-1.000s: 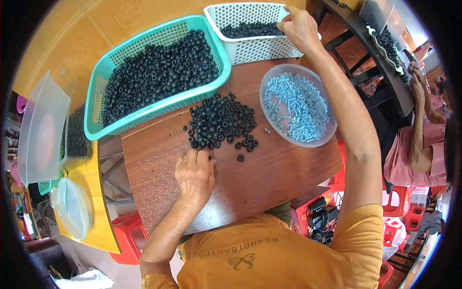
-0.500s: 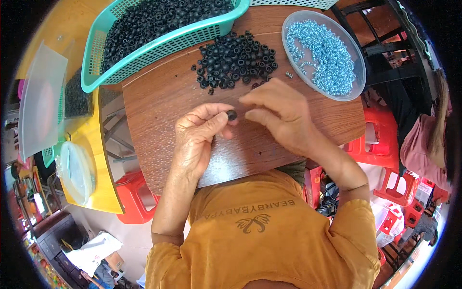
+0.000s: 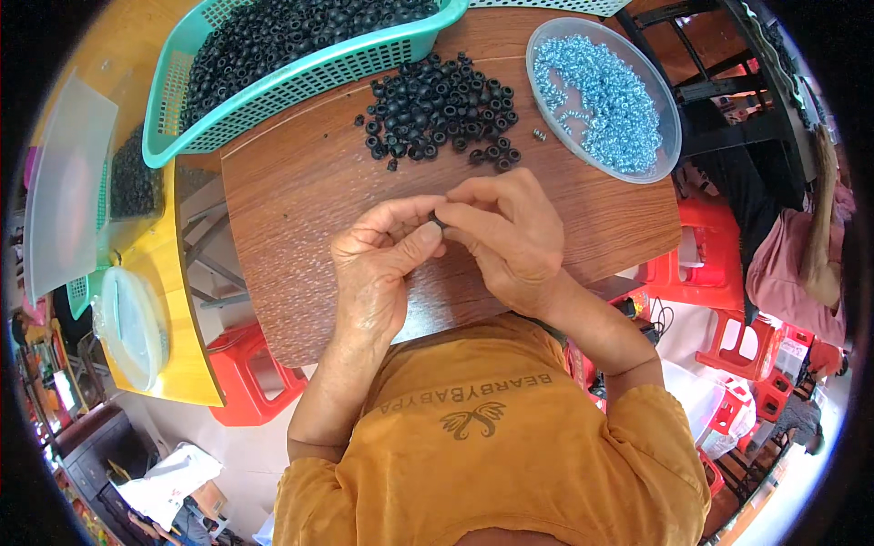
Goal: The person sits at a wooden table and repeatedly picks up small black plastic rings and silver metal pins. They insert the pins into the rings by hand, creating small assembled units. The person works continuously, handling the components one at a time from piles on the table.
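Note:
A small round black plastic part [image 3: 438, 221] is pinched between the thumb and fingers of my left hand [image 3: 375, 259], over the table's near half. My right hand [image 3: 521, 232] meets it there, its thumb and fingertips closed against the part. Whatever the right fingertips may hold is hidden. Beyond my hands lies a loose pile of similar hollow black parts [image 3: 437, 105], a few of them just past my right hand. To the right of the pile, a single small coil spring [image 3: 539, 135] rests on the wood.
A green basket [image 3: 305, 84] full of black parts stands at the back left. At the back right is a clear round dish [image 3: 672, 150] of bluish springs. The brown table [image 3: 291, 218] lies beneath; red stools [image 3: 696, 250] flank it. A yellow table [image 3: 187, 309] stands left.
My right hand has come left and closed in on the black part, its fingertips now touching there. My left hand keeps its pinch. The whole view has shifted slightly.

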{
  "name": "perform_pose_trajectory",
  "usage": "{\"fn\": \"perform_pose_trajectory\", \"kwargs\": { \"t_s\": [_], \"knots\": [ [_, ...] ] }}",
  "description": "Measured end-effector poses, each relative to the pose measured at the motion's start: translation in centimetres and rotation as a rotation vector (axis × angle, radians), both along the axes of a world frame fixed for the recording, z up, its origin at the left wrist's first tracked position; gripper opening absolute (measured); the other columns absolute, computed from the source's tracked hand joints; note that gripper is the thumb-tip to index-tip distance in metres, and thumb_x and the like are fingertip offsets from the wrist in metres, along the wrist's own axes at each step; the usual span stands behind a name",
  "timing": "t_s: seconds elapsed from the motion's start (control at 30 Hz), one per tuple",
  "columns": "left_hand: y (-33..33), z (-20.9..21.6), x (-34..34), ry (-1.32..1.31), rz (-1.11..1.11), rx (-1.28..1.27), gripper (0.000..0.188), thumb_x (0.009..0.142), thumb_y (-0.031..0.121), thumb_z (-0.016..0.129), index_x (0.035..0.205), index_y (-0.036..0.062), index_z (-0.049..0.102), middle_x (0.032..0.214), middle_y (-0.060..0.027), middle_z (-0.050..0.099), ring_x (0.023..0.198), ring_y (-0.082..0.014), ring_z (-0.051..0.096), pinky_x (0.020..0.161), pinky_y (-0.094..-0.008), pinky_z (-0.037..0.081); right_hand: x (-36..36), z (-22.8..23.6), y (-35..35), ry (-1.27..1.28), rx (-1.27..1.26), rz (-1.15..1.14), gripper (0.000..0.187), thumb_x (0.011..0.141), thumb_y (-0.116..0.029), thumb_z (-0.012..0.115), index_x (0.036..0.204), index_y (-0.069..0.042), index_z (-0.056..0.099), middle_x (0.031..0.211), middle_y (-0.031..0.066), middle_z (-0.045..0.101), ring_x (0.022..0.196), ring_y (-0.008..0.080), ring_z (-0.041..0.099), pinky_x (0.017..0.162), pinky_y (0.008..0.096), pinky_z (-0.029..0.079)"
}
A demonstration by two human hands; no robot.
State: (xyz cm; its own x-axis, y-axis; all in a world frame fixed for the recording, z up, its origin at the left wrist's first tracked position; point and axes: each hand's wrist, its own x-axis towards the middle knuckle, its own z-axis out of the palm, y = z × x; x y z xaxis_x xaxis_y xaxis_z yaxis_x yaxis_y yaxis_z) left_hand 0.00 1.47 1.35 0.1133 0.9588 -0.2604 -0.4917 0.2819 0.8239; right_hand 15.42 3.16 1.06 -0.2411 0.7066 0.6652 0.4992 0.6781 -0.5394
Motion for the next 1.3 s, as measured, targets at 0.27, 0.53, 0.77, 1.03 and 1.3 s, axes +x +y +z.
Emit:
{"fn": "perform_pose_trajectory", "kwargs": {
  "t_s": [0.27, 0.53, 0.77, 1.03, 1.3],
  "knots": [
    [0.1, -0.6, 0.5, -0.236, -0.022, -0.153, 0.021, 0.081, 0.001, 0.062, 0.101, -0.0045, 0.059, 0.091, -0.0094, 0.063, 0.078, -0.0146, 0.060, 0.071, -0.0250, 0.049, -0.3, -1.0, -0.4, -0.041, 0.155, -0.121, 0.028, 0.057, -0.005, 0.064, 0.085, -0.006, 0.064, 0.090, 0.0063, 0.058, 0.074, 0.0243, 0.053, 0.057, 0.0312, 0.045],
    [0.2, -1.2, 0.6, -0.090, 0.020, -0.077, 0.020, 0.081, 0.003, 0.063, 0.099, -0.0040, 0.059, 0.088, -0.0116, 0.063, 0.075, -0.0149, 0.057, 0.065, -0.0233, 0.045, 3.6, -1.4, 0.7, -0.322, 0.078, -0.308, 0.026, 0.068, -0.004, 0.061, 0.094, -0.002, 0.058, 0.069, 0.0073, 0.053, 0.066, 0.0237, 0.052, 0.052, 0.0334, 0.043],
    [0.2, -1.3, 0.7, -0.068, 0.023, -0.087, 0.019, 0.080, 0.003, 0.063, 0.097, -0.0044, 0.060, 0.087, -0.0116, 0.063, 0.072, -0.0138, 0.056, 0.063, -0.0222, 0.045, 5.0, -2.1, 3.0, -0.639, -0.101, -0.552, 0.017, 0.070, -0.003, 0.059, 0.086, -0.001, 0.053, 0.055, 0.0095, 0.051, 0.051, 0.0261, 0.055, 0.040, 0.0373, 0.041],
    [0.1, -1.7, 0.1, -0.085, 0.008, -0.066, 0.019, 0.081, 0.004, 0.063, 0.098, -0.0045, 0.060, 0.087, -0.0122, 0.063, 0.073, -0.0146, 0.057, 0.064, -0.0228, 0.045, 5.5, -2.4, 2.5, -0.467, -0.138, -0.576, 0.011, 0.079, -0.011, 0.060, 0.089, -0.005, 0.059, 0.061, 0.0138, 0.056, 0.055, 0.0313, 0.057, 0.049, 0.0416, 0.043],
    [0.3, -1.6, 0.0, -0.135, 0.004, -0.098, 0.018, 0.083, 0.005, 0.060, 0.099, -0.0037, 0.058, 0.088, -0.0135, 0.063, 0.071, -0.0167, 0.060, 0.067, -0.0257, 0.047, 5.3, -2.3, 3.0, -0.581, -0.146, -0.520, 0.007, 0.071, 0.000, 0.056, 0.074, -0.004, 0.051, 0.056, 0.0123, 0.054, 0.053, 0.0299, 0.057, 0.045, 0.0399, 0.043]
  ]
}}
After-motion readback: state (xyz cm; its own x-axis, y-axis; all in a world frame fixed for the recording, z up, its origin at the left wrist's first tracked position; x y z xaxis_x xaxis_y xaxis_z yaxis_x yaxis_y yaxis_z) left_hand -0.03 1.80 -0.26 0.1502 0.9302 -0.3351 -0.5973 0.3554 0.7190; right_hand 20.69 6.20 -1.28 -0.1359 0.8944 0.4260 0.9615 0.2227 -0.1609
